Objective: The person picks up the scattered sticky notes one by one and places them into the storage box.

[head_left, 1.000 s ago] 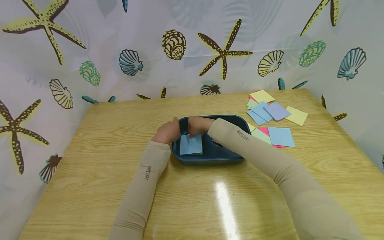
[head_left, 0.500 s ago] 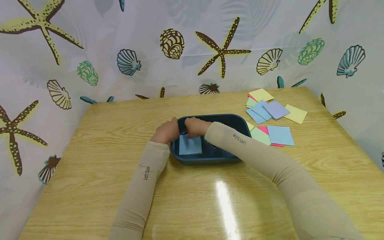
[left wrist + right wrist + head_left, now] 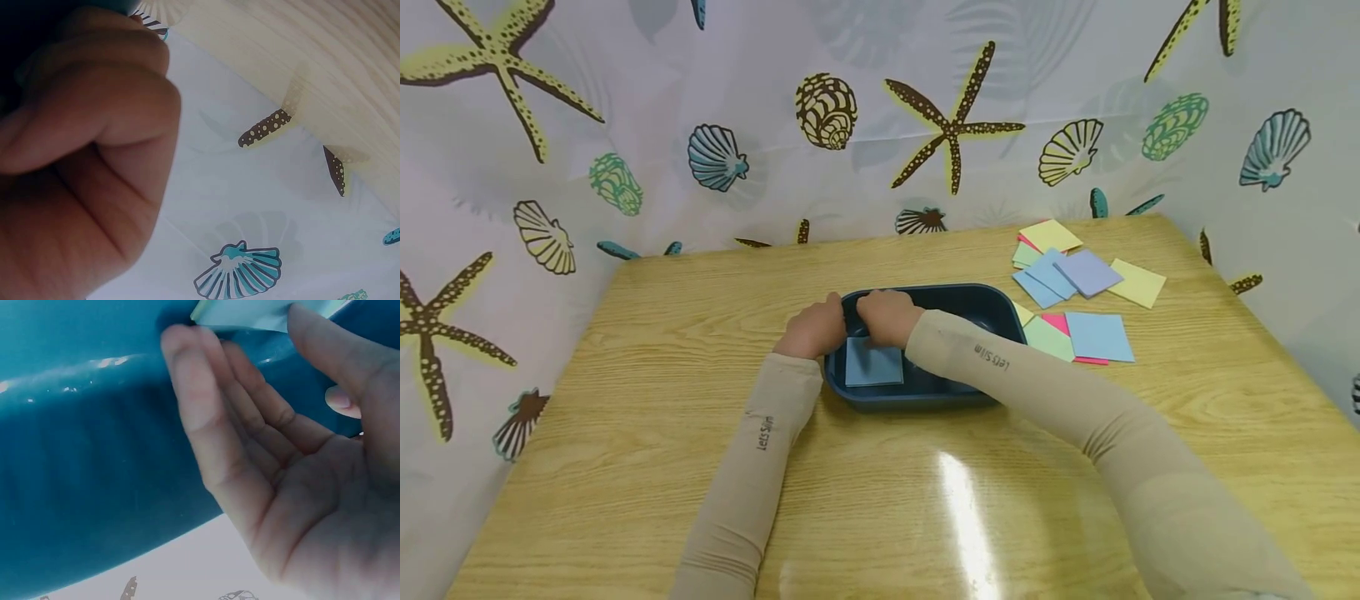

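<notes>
A dark blue plastic bin (image 3: 940, 400) stands on the wooden table. My left hand (image 3: 815, 327) grips its left rim; in the left wrist view the left hand (image 3: 94, 119) shows curled fingers against the dark bin. Within the bin, at its left end, lies a small stack of sticky notes (image 3: 874, 368), a blue one on top. My right hand (image 3: 889, 318) is over the far edge of that stack. Seen from the right wrist, the right hand (image 3: 269, 444) has loosely bent fingers, with the thumb overlapping the stack's edge (image 3: 250, 314); whether it touches is unclear.
Loose sticky notes lie right of the bin: a purple one (image 3: 1087, 272), yellow ones (image 3: 1138, 282), a blue one (image 3: 1099, 336) over pink, and a green one (image 3: 1049, 337) by the bin's rim. A shell-patterned cloth (image 3: 850, 192) hangs behind the table.
My right hand has drawn slightly back from the blue sticky note, toward the bin's far left corner. The left hand has stayed on the rim; the whole view shifts a little.
</notes>
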The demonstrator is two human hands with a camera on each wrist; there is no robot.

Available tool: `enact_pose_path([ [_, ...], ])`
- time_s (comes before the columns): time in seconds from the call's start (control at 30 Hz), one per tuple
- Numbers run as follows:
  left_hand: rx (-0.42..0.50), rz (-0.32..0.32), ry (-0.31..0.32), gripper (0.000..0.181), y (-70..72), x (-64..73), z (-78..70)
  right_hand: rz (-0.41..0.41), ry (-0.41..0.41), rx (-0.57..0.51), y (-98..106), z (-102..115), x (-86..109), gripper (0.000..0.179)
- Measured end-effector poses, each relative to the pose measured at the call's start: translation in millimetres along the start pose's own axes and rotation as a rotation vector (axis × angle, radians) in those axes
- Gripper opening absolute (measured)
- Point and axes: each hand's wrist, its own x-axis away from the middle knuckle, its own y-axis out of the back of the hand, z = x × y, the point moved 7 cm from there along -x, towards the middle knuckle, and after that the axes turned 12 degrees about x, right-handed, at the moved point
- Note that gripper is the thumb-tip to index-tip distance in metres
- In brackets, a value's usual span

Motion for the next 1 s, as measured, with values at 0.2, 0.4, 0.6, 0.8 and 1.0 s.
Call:
enact_pose_path([
  [0.2,0.006,-0.014,0.002,0.046,0.5,-1.6,0.5,-0.005,-0.017,-0.045,3,-5,3.1,0.044],
  [0.4,-0.005,-0.019,0.022,0.045,0.8,-1.4,2.0,-0.078,0.019,-0.146,13,-11,16.4,0.030],
  [0.6,-0.007,-0.017,0.036,0.043,0.2,-1.9,4.1,-0.141,0.078,-0.417,32,-26,41.6,0.021],
  [0.8,-0.015,-0.022,0.019,0.042,0.9,-1.4,2.0,-0.205,-0.006,-0.726,43,-82,63.2,0.019],
  [1.0,-0.007,-0.013,0.020,0.042,-1.8,-2.2,1.4,-0.361,-0.246,-0.933,28,-173,91.0,0.026],
])
